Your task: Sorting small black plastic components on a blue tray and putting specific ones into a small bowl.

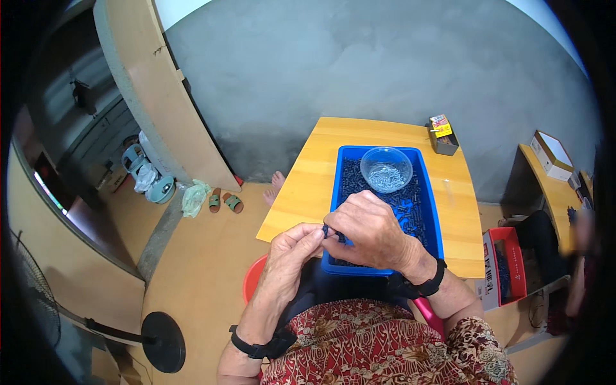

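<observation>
My left hand is closed, its thumb and forefinger pinching a small dark blue piece. My right hand meets it from the right with bent fingers pressed together at the same piece. What else the right fingertips hold is hidden. Both hands hang over the near left part of a blue plastic tray. Many small dark pieces fill it, with brighter blue pieces among them. A clear round bowl rests on them, holding small silvery metal parts.
The tray stands on a yellow wooden table. A grey box sits at its far right corner. Below my left arm shows a red basin. A red box and another person's arm are at right. Bare feet show left of the table.
</observation>
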{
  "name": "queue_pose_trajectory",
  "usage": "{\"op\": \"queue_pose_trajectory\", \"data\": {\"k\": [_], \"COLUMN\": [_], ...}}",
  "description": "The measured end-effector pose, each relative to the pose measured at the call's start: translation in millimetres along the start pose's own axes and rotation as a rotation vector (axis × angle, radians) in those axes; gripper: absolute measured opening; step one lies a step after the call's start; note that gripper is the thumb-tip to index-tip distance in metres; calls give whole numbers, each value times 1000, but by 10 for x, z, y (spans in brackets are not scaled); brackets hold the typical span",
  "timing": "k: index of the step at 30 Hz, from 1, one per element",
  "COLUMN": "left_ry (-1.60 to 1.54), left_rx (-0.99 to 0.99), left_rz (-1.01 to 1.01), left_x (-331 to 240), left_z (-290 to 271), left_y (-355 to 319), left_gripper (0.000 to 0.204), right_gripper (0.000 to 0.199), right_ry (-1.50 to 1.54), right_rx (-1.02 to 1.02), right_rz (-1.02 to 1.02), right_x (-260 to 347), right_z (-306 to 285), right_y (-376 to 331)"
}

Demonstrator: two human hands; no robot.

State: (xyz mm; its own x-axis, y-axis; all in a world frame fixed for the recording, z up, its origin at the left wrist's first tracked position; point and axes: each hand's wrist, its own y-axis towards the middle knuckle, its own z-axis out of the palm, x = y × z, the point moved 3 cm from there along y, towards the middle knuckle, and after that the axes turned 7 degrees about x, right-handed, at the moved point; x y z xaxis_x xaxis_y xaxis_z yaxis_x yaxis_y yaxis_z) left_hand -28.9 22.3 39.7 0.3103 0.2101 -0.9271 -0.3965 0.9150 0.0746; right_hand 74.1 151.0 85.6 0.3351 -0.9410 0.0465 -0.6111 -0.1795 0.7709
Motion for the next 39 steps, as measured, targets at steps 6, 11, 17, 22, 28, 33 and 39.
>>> {"op": "queue_pose_trajectory", "data": {"k": [6,11,17,22,28,33,39], "left_ry": [-24,-80,-76,-70,-58,-57,-47], "left_rx": [-34,-34,-13,-26,-74,-24,-6], "left_rz": [20,35,18,-11,-38,-23,16], "left_x": [-18,-21,21,40,74,67,47], "left_z": [-6,7,-92,-50,-33,-48,-81], "left_y": [-62,-68,-77,-118,-104,-83,-81], "left_gripper": [20,21,22,22,24,22,18], "right_gripper": [26,25,21,21,19,18,20], "right_ry": [86,151,190,172,170,180,163], "right_rx": [-12,-56,-74,-94,-126,-127,-46], "right_rz": [52,62,56,41,49,72,71], "right_x": [29,29,28,15,17,19,30], "right_z": [24,55,119,129,166,145,213], "right_y": [-23,-52,-68,-102,-132,-144,-124]}}
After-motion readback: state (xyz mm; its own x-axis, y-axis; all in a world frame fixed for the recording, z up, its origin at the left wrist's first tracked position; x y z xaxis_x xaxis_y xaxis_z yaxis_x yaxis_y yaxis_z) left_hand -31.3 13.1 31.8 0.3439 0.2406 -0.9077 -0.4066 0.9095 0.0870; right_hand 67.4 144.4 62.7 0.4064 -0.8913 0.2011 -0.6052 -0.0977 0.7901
